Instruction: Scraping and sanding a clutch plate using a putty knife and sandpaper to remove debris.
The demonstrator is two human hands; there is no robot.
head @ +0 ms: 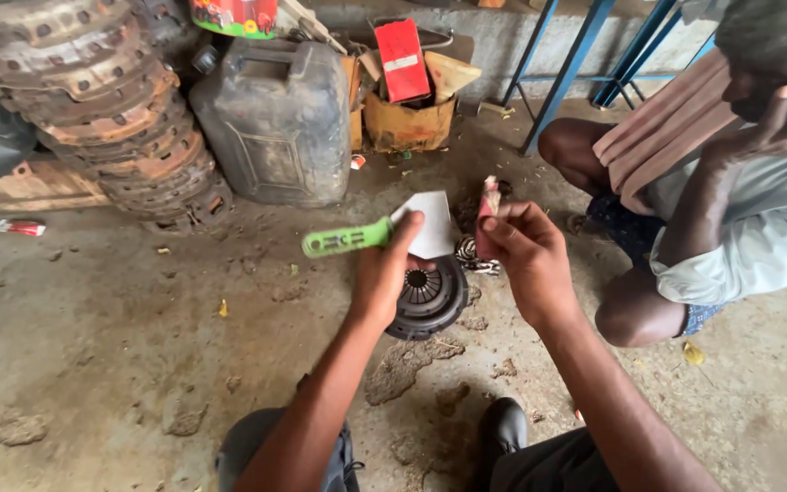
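Fingers of the left hand (384,273) wrap a green plastic-handled scraper (348,240), its handle pointing left and its pale, flat trapezoid blade (432,223) raised toward the middle of the scene. Beside it on the right, the right hand (526,255) pinches a small red and white sachet (488,208) upright between thumb and fingertips, the top of the packet standing clear above the knuckles. Blade and sachet sit just beside each other, the packet's edge near the blade's right side; whether they touch cannot be told.

Below both hands, on the stained concrete floor (120,346), lies a round dark metal clutch pressure plate (428,299), partly hidden by the left wrist. A black-and-white striped scrap (474,255) rests just to its far right.

Farther off, a dirty grey plastic jerrycan (277,118) stands against the wall, with a leaning stack of rusty clutch discs (111,109) to its left and a worn cardboard box (409,123) holding a red carton (403,59) to its right. Blue metal frame legs (562,73) rise at the far right.

A second person (730,219) crouches on the right in a pale shirt, one hand raised to the head, well apart from the work. The wearer's dark shoe (505,425) shows near the bottom edge.
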